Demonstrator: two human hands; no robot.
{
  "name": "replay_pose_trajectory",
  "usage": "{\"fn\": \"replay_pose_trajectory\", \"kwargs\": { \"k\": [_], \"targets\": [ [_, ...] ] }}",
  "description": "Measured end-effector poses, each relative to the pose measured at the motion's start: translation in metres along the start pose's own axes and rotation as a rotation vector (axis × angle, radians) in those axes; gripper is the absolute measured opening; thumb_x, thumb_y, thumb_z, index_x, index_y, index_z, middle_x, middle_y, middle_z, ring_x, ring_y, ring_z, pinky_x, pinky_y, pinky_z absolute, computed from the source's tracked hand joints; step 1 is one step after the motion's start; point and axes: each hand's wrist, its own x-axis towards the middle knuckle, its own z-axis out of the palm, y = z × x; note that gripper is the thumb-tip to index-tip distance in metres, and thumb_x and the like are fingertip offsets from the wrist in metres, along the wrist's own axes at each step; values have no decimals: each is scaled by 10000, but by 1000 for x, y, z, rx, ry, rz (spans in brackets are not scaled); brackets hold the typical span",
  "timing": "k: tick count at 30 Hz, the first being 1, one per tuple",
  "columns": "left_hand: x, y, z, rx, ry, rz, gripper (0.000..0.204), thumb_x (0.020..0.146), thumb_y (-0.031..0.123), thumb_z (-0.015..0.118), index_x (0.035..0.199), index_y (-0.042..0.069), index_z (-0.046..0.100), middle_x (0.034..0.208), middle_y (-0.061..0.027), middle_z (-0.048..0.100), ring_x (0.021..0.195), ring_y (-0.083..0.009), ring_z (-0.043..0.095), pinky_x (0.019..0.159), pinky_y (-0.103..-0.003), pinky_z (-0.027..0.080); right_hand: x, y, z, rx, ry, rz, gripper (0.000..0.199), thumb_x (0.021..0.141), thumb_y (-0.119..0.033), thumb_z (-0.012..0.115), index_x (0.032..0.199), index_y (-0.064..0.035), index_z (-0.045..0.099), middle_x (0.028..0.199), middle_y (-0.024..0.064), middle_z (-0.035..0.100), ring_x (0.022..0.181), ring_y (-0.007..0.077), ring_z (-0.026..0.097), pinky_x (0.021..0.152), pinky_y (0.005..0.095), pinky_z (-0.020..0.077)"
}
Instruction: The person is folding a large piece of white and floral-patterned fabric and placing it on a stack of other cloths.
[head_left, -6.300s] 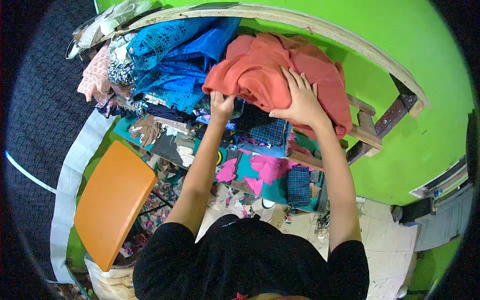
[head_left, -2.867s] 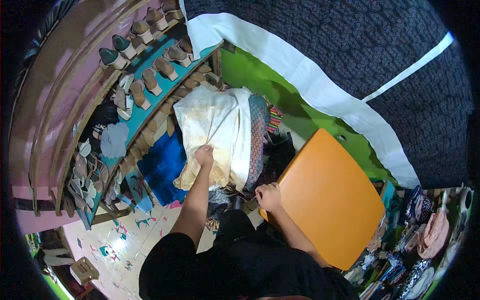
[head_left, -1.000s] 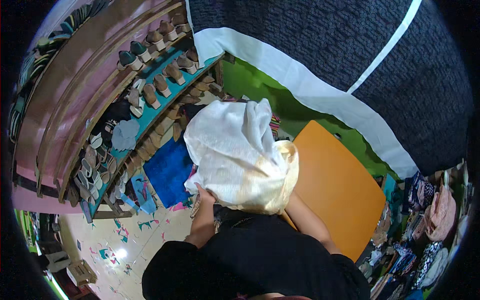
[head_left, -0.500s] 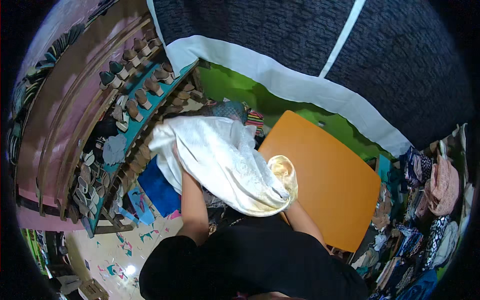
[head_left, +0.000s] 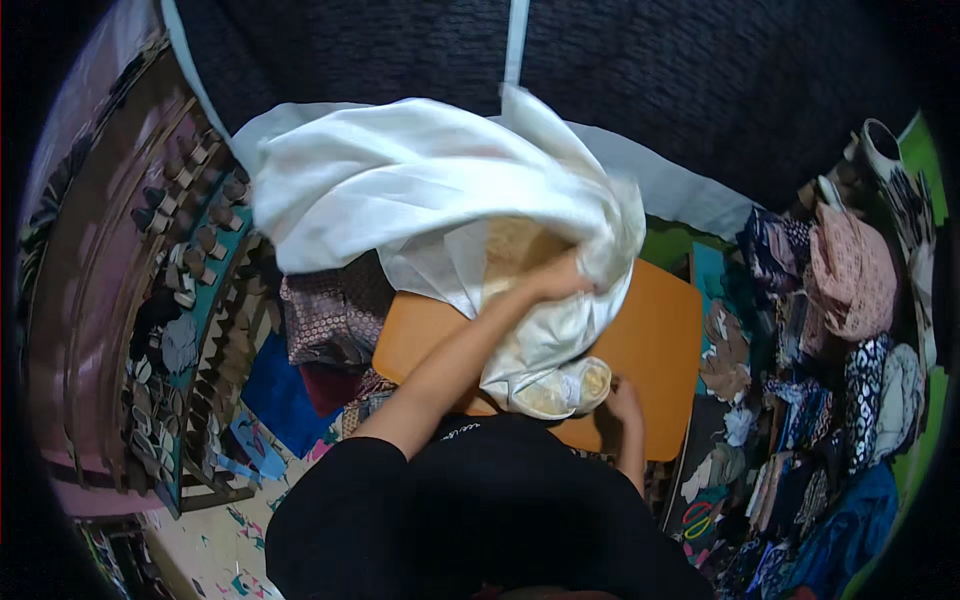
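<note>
A large white satin cloth [head_left: 400, 170] billows over the orange tabletop [head_left: 665, 330] and out past its far left side. Its near end is gathered into a creamy, rolled opening close to my body. My left hand [head_left: 568, 278] reaches across to the right and is closed on a bunched part of the cloth; folds partly cover its fingertips. Beside the rolled end, at its right, is my right hand [head_left: 622, 402], with bent fingers at the cloth's edge.
A rack of shoes [head_left: 205, 240] stands at the left. Folded patterned fabrics [head_left: 335, 315] and blue cloth [head_left: 290, 395] lie left of the table. Piled clothes [head_left: 850, 280] and scissors [head_left: 697, 520] are at the right. A dark curtain [head_left: 700, 110] hangs behind.
The cloth has swung up and spread away from me. My left hand has moved right across the table, and my right hand now shows beside the rolled end. The view has shifted.
</note>
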Motion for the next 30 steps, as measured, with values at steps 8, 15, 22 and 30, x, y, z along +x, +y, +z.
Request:
{"fn": "replay_pose_trajectory", "kwargs": {
  "k": [8,15,22,30],
  "targets": [
    [-93,-23,112,457,-400,-238,674,611,211,619,1205,78,329,1009,-236,426,929,-364,440,803,-411,380,-4,57,-57,282,103,135,321,766,-222,560,932,46,501,868,145,563,799,200,544,699,307,429],
    [-91,2,88,300,-163,-73,428,591,236,648,960,65,516,979,-184,448,926,-336,437,799,-379,368,67,-35,-36,-8,283,-252,460,701,-218,566,1081,-12,409,1092,208,406,1046,352,355,907,392,272],
    [-98,46,94,435,-336,198,217,556,238,618,662,61,551,735,-50,486,717,-254,407,632,-335,375,102,-137,-40,161,498,-426,462,695,-226,585,1078,-32,417,1034,181,430,975,325,408,868,357,322],
    [-90,91,84,173,-504,11,419,684,368,566,837,-22,557,741,-173,550,708,-338,531,666,-386,412,107,-127,13,129,-147,-342,557,659,-270,616,1116,-2,442,1041,169,520,944,277,507,831,338,381]
  ]
}}
